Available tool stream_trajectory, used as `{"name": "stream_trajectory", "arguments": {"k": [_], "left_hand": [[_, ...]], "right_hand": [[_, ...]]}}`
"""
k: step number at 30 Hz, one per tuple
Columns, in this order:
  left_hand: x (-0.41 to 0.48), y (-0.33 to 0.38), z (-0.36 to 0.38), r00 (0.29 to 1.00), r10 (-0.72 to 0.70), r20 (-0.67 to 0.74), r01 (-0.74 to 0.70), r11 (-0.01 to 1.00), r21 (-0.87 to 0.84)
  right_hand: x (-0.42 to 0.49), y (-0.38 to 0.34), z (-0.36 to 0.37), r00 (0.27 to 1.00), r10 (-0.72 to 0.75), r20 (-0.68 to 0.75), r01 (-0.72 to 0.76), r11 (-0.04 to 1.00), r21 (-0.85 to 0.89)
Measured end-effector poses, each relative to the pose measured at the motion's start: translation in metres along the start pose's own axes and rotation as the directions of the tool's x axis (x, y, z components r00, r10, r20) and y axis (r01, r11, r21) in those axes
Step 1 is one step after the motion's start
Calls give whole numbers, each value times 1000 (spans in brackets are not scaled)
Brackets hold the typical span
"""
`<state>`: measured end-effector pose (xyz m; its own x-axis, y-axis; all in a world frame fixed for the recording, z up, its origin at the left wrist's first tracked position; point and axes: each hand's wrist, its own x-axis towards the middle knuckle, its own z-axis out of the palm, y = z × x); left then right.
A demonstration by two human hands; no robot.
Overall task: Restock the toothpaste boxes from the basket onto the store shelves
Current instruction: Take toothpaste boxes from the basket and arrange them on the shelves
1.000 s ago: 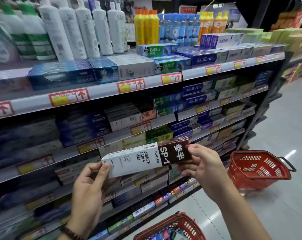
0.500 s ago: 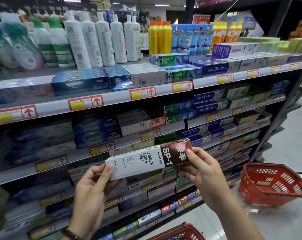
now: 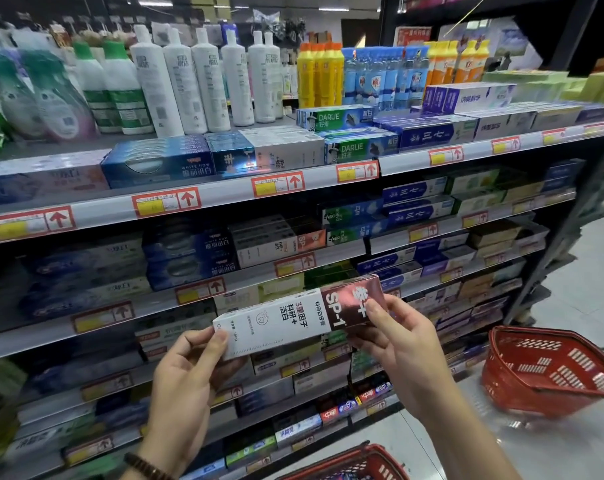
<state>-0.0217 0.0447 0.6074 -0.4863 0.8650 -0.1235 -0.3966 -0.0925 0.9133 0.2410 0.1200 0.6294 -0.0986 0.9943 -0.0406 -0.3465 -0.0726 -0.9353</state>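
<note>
A person held a toothpaste box level in front of the shelves, the left hand pinching its white end and the right hand gripping its dark red end. The box had not yet reached a slot; similar boxes lay on the shelves' second tier. A red basket sat at the shelves' foot, its contents hard to make out, so restocking appeared unfinished. A second basket stood farther along.
</note>
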Motion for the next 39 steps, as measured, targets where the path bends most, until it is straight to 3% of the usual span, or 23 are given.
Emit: {"name": "stream_trajectory", "arguments": {"k": [12, 17, 21, 25, 28, 32, 35, 39], "left_hand": [[-38, -17, 20, 996, 34, -77, -24, 991, 131], [-46, -22, 39, 997, -74, -3, 73, 981, 178], [-48, -24, 58, 976, -217, -25, 218, 976, 26], [-55, -12, 75, 953, -290, 89, 298, 950, -98], [-53, -3, 78, 946, -278, 169, 292, 954, -64], [-49, 6, 75, 927, -286, 244, 290, 957, 19], [-47, 11, 68, 901, -314, 300, 321, 947, 28], [-39, 14, 63, 881, -357, 311, 370, 929, 19]], "right_hand": [[-15, -4, -21, 994, -91, 61, 91, 996, 1], [-27, 2, -16, 975, -221, 38, 224, 966, -127], [-42, 8, -4, 940, -333, 75, 341, 906, -250], [-53, 18, 7, 890, -431, 149, 453, 870, -194], [-49, 33, 3, 788, -571, 229, 615, 747, -255], [-45, 44, 4, 576, -719, 389, 810, 437, -391], [-45, 54, 11, 526, -721, 451, 839, 353, -414], [-46, 66, 22, 524, -687, 503, 842, 330, -427]]}}
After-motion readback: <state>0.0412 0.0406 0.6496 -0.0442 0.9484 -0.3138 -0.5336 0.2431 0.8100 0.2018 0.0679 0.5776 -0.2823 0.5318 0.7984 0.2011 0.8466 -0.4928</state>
